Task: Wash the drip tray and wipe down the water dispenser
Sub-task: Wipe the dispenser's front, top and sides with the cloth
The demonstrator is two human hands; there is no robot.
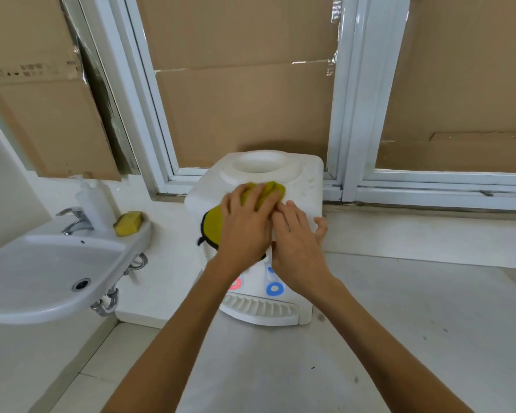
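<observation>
A white water dispenser (304, 180) stands on the floor under the window, with a round well on top and red and blue taps on its front. Its ribbed white drip tray (259, 307) sits in place at the base. A yellow-green cloth (213, 223) with a dark edge lies over the top front edge. My left hand (245, 225) presses flat on the cloth with straight fingers. My right hand (295, 236) rests on the dispenser's top right beside it, fingers spread, touching the cloth's edge.
A white wall-mounted sink (42, 281) with a chrome tap (75, 222) is at the left. A yellow sponge (128, 223) and a white squeeze bottle (94, 204) sit on its rim. Cardboard covers the window (245, 93) behind.
</observation>
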